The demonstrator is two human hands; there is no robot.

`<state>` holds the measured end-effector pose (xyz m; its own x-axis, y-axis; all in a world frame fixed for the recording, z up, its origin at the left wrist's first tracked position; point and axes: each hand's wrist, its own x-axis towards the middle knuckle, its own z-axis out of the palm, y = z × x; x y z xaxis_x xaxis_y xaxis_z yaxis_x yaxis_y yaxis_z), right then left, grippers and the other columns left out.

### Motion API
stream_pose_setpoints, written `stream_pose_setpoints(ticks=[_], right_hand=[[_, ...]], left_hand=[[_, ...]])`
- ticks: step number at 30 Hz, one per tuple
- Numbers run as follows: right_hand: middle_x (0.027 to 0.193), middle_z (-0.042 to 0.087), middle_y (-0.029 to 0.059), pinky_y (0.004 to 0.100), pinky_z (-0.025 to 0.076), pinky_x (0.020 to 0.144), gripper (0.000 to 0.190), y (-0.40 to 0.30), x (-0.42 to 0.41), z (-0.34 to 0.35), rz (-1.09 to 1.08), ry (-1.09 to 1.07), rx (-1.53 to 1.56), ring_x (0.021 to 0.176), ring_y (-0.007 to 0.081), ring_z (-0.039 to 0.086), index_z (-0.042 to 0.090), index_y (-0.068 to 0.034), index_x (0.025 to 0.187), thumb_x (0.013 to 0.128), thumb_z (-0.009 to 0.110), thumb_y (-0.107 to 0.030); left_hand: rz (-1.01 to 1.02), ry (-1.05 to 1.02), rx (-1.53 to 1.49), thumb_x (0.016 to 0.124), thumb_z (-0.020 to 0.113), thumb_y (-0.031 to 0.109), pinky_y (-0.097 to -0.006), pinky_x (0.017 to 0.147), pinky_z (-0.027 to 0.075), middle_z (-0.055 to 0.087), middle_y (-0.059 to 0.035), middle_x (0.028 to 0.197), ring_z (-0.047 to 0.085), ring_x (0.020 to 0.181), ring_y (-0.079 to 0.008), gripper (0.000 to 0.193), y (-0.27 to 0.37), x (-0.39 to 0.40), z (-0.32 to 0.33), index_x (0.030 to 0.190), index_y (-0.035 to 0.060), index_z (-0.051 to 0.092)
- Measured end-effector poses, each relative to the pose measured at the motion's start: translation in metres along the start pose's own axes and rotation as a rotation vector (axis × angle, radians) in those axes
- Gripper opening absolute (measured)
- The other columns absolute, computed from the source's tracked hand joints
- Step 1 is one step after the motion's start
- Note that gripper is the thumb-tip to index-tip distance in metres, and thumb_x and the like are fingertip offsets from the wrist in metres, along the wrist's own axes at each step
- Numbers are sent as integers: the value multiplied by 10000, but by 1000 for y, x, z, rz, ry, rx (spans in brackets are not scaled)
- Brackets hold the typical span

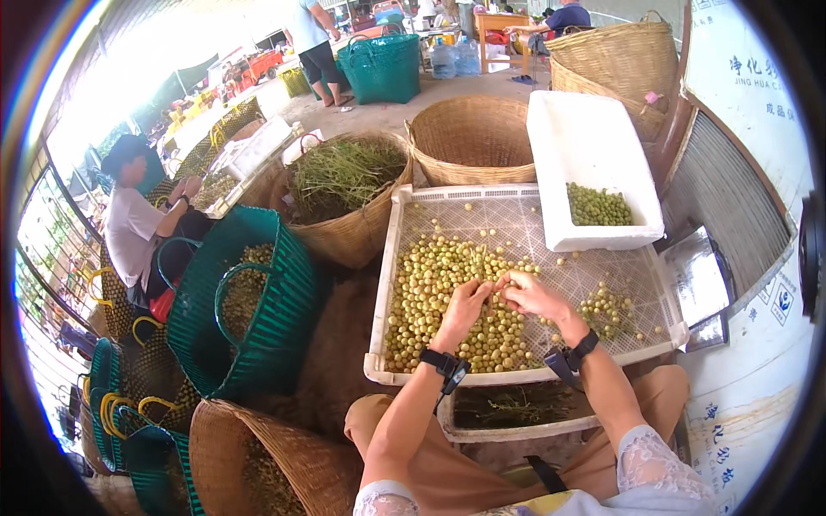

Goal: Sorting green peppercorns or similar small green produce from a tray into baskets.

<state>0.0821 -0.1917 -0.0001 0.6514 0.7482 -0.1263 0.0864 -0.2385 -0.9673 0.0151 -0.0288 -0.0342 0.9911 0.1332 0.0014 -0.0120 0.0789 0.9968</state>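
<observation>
A broad white plastic mesh tray (584, 264) lies before me, with a heap of small round yellow-green fruits (426, 290) on its left half. My left hand (463, 314) is over the heap, its thumb and fingers pinched on a thin fruit sprig (479, 259). Close by, the fingertips of my right hand (534, 298) meet those of the left; what they pinch is too small to tell. Right of my right wrist lies a smaller cluster of fruits on stems (603, 308). A white foam box (594, 138) sits on the tray's far right corner, with greener fruits (599, 206) inside.
Beneath the tray is another white crate (516, 435) with stems. A stem-filled wicker basket (381, 216) and another wicker basket (471, 135) stand behind. Leftward are a green woven basket (284, 309), a tilted wicker basket (290, 445) and a seated person (139, 226). A panel wall (742, 387) stands right.
</observation>
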Motion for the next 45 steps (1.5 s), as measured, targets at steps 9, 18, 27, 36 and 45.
stream_pose_setpoints(ticks=[9,18,27,36,45], right_hand=[[793,558,161,368,423,593,239,-4,15,22,-32,49,-627,663,224,530,462,32,1030,827,483,-92],[797,572,32,230,419,580,225,11,11,6,146,-112,184,667,83,502,545,-23,992,924,449,-216],[811,606,73,244,463,657,193,-7,27,43,-369,254,31,736,123,567,583,23,990,867,546,-121],[848,611,85,242,492,618,79,-10,-29,19,-266,280,-211,703,126,569,602,-18,867,843,533,-48],[794,630,141,381,466,695,191,15,-85,24,1,-361,-821,787,296,602,665,-60,843,783,539,-190]], left_hand=[[31,87,231,866,556,209,-228,435,335,452,20,593,406,520,-45,241,-2,-1,-1,711,34,494],[-192,137,-462,869,527,164,-278,561,505,518,-13,703,535,614,-129,109,18,-2,-21,848,57,528],[-348,47,-697,911,445,180,-375,753,517,555,-14,798,549,761,-135,155,-5,3,-20,957,82,555],[-282,50,-925,956,323,285,-380,764,498,554,-55,797,567,805,-193,289,-6,1,-29,818,91,486],[-236,-54,-968,946,317,347,-434,951,369,526,-91,1177,456,1150,-218,393,-4,4,-24,1102,27,483]])
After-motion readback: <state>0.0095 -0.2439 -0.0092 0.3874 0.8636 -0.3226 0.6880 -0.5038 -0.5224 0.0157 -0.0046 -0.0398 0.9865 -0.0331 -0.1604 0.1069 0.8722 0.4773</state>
